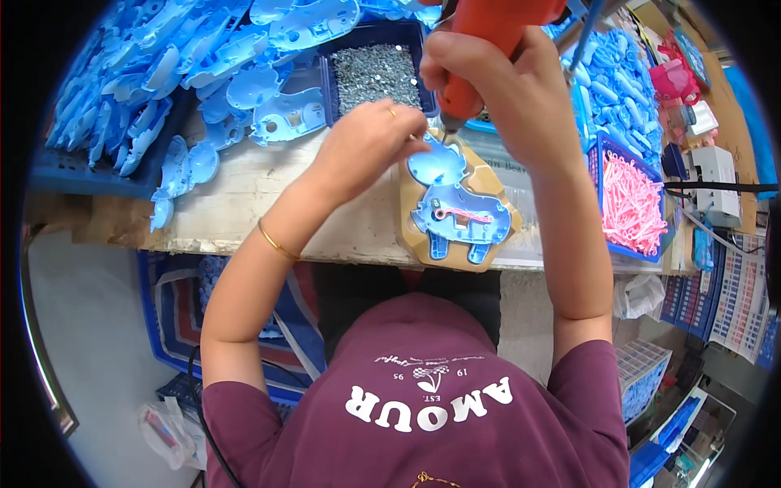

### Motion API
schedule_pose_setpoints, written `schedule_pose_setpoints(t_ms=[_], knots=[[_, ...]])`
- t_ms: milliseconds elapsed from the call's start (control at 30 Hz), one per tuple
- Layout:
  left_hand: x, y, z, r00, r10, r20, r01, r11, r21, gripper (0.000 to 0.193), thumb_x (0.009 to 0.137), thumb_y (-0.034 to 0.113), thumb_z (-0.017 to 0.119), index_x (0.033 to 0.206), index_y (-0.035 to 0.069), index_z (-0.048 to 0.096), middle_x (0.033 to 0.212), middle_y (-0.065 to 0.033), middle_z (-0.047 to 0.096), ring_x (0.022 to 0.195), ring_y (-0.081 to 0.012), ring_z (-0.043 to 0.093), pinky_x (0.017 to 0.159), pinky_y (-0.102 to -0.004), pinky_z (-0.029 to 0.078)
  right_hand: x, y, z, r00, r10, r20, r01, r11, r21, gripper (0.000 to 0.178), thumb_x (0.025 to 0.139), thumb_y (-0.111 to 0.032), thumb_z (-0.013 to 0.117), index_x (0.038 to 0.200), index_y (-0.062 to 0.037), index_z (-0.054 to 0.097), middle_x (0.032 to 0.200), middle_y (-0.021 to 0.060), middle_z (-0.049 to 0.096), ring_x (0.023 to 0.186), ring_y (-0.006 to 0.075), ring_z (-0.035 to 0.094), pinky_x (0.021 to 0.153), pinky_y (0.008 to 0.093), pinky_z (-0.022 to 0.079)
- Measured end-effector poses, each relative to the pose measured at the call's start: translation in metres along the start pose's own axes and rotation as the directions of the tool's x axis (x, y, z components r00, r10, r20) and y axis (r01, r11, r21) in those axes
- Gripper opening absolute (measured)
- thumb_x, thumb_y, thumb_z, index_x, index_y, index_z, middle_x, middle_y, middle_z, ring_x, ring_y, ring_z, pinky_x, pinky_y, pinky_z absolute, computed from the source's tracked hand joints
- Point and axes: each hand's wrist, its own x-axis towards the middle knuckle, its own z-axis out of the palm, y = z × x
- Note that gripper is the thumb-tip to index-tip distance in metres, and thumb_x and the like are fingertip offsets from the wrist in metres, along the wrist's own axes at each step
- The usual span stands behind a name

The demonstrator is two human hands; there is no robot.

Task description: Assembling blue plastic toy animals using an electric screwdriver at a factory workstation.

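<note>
In my right hand [529, 98] is an orange electric screwdriver [498, 31], its fingers wrapped round the body. The bit points down at the far end of a blue plastic toy shell [455, 198]. That shell lies hollow side up in a tan holder [486, 172] near the table's front edge. A thin pink part [470, 216] rests inside it. My left hand [366, 146] reaches to the shell's far rounded section, beside the bit. Its fingertips are pinched together, and whatever they hold is too small or hidden to make out.
A dark blue tray [329, 88] of small metal screws [374, 75] stands beyond my left hand. Blue shell halves [195, 57] pile up at far left. At right, a blue basket [598, 175] holds pink parts [630, 203], with small blue pieces [622, 102] behind it.
</note>
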Motion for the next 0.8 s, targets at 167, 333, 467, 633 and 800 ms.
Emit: schedule_pose_setpoints(t_ms=[167,333,467,633,800], knots=[[-0.003,0.03,0.014,0.99,0.123,-0.069,-0.124,0.992,-0.009,0.022,0.088,0.027,0.074,0.09,0.01,0.06,0.086,-0.0027,0.064,0.088,-0.0219,0.063,0.076,-0.0351,0.046,-0.023,0.016,0.012,0.982,-0.079,-0.174,0.106,0.983,0.152,0.031,0.087,-0.002,0.07,0.115,0.003,0.058,0.085,0.0037,0.061,0.066,0.0076,0.059,0.059,0.0237,0.048],[-0.007,0.038,0.023,0.997,0.075,-0.033,-0.078,0.992,-0.103,0.022,0.089,0.026,0.073,0.09,0.009,0.059,0.086,-0.0051,0.064,0.085,-0.0252,0.064,0.075,-0.0382,0.047,-0.034,0.012,0.005,0.989,-0.017,-0.145,0.049,0.974,0.222,0.03,0.086,0.0,0.069,0.114,0.0032,0.058,0.084,0.0044,0.061,0.065,0.0083,0.06,0.056,0.0238,0.049],[-0.015,0.05,0.031,0.999,-0.04,0.002,0.038,0.933,-0.358,0.022,0.09,0.024,0.073,0.093,0.006,0.06,0.086,-0.0093,0.064,0.083,-0.0313,0.064,0.075,-0.0428,0.05,-0.044,0.01,-0.003,0.996,0.036,-0.082,-0.016,0.971,0.24,0.031,0.089,-0.007,0.069,0.117,0.0033,0.059,0.088,0.0072,0.065,0.07,0.0114,0.064,0.061,0.0252,0.053],[-0.019,0.066,0.039,0.99,-0.107,0.092,0.139,0.848,-0.512,0.031,0.085,0.028,0.077,0.1,0.006,0.061,0.091,-0.0115,0.065,0.09,-0.0329,0.064,0.078,-0.0426,0.051,-0.059,0.029,-0.013,0.997,-0.045,-0.056,0.052,0.989,0.139,0.037,0.083,-0.011,0.074,0.116,0.0013,0.062,0.088,0.0081,0.067,0.071,0.0155,0.063,0.064,0.0295,0.053],[-0.019,0.072,0.04,0.998,0.035,0.049,-0.025,0.981,-0.192,0.036,0.08,0.034,0.079,0.103,0.009,0.067,0.105,-0.0045,0.068,0.101,-0.0249,0.063,0.086,-0.0386,0.051,-0.091,0.044,-0.03,0.968,-0.063,-0.242,0.05,0.997,-0.057,0.033,0.084,-0.008,0.061,0.114,0.0049,0.055,0.064,0.0078,0.058,0.054,0.0155,0.055,0.056,0.0312,0.049]])
